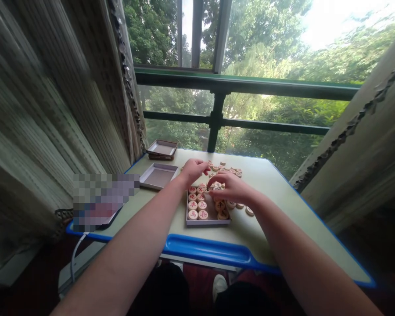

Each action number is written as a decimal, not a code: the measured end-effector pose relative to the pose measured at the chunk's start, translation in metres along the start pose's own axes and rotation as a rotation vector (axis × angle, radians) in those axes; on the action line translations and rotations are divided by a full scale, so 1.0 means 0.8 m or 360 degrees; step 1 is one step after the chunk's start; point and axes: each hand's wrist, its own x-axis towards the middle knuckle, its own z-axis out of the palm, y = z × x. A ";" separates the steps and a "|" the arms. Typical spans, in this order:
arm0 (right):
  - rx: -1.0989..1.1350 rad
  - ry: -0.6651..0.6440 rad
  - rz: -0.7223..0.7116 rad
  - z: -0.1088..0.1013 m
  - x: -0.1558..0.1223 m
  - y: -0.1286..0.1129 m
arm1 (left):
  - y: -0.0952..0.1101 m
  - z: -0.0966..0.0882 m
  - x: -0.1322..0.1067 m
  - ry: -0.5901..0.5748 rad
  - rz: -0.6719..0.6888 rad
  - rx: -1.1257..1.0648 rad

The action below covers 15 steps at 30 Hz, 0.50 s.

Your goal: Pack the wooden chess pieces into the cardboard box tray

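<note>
Round wooden Chinese chess pieces (202,205) with red characters stand in two columns along the left side of a shallow open box (208,222). Pieces with black characters (223,214) lie at the box's right side. Above the box's far part, my right hand (230,185) is curled, thumb and forefinger pinching a chess piece (207,189). Beyond the box's far edge is my left hand (196,169), its fingers bent together beside loose chess pieces (215,168); whatever they hold is hidden. Other pieces (249,211) lie on the table right of the box.
Left of the hands lies an open box lid (158,176), with stacked shallow trays (162,149) behind it. A blurred-out device with a white cable (74,256) rests at the table's left. The pale table (289,219) has a blue rim; a window with green bars (250,85) stands behind.
</note>
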 end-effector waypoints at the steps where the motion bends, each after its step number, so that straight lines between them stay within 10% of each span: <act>1: 0.0000 -0.0007 0.0019 0.000 0.000 0.000 | 0.000 -0.001 0.001 0.0004 0.0002 -0.0006; 15: -0.0227 0.0050 0.0043 0.013 0.003 0.004 | 0.003 -0.001 0.000 -0.0002 0.0099 0.0029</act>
